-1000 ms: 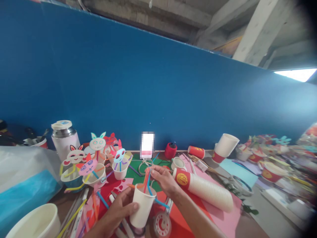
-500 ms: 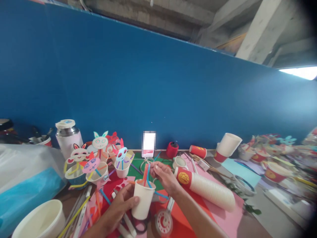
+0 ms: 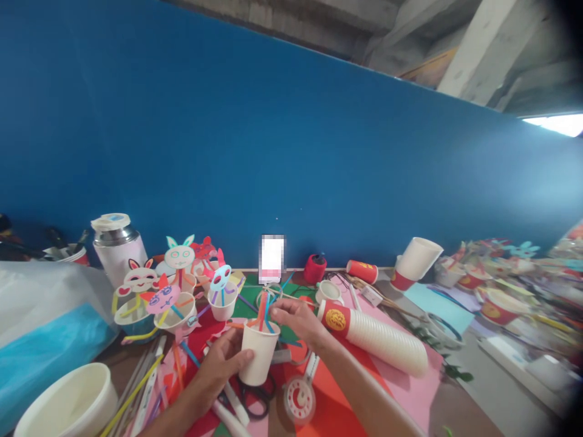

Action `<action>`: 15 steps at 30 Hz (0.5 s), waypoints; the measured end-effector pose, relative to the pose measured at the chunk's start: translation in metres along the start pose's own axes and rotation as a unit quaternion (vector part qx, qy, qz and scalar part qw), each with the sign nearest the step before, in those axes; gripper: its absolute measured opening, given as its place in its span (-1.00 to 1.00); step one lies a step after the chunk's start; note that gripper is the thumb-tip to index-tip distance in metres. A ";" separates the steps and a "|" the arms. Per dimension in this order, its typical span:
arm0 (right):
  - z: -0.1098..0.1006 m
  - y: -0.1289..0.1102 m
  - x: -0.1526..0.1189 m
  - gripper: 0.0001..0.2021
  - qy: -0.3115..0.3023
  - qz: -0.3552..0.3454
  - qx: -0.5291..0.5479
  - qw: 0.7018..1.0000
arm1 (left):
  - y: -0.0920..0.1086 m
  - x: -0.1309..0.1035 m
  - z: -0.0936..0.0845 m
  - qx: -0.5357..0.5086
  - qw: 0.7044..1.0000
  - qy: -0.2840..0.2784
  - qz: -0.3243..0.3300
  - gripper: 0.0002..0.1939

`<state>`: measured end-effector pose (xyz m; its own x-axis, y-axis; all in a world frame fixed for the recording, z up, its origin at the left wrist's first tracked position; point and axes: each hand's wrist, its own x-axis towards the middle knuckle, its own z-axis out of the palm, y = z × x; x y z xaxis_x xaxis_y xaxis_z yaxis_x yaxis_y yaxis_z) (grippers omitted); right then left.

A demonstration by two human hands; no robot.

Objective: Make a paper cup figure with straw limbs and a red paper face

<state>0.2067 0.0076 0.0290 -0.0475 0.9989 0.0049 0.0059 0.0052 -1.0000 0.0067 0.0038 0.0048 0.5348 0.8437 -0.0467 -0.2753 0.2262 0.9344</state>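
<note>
My left hand (image 3: 226, 356) is wrapped round the left side of a white paper cup (image 3: 259, 355), its thumb on the front. Orange and blue strips (image 3: 264, 312) stand up out of the cup's mouth. At the cup's upper right, my right hand (image 3: 296, 318) has its fingers pinched together against the blue strip. Black-handled scissors (image 3: 257, 397) lie under and beside the cup, partly hidden by it. A white tape roll (image 3: 299, 397) rests to the right of them on red paper.
Cups with animal faces (image 3: 180, 258) stand at the left, near a thermos (image 3: 119, 246) and a large white tub (image 3: 68, 403). A long stack of paper cups (image 3: 387, 343) lies at the right. A bright phone (image 3: 272, 258) stands at the back.
The strips now sit lower and closer together in the cup, and the blue strip end that stuck out on the right no longer shows. My right hand stays beside them.
</note>
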 end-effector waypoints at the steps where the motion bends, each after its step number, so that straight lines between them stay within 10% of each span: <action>1: 0.000 0.000 0.000 -0.65 -0.005 0.004 -0.002 1.000 | 0.000 0.000 0.000 0.012 1.000 0.001 -0.001 -0.52; 11: 0.002 0.007 0.003 -0.68 -0.002 -0.007 -0.069 0.998 | -0.004 0.003 0.000 0.042 0.999 -0.013 -0.008 -0.50; 15: -0.005 0.009 0.007 -0.69 0.034 -0.007 -0.068 0.997 | -0.002 0.002 -0.005 0.035 0.997 0.075 -0.008 -0.53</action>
<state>0.2110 0.0150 0.0200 0.0186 0.9996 0.0230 0.1406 0.0202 -0.9899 0.0044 0.0078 0.0006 0.4123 0.9044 -0.1098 -0.2089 0.2112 0.9549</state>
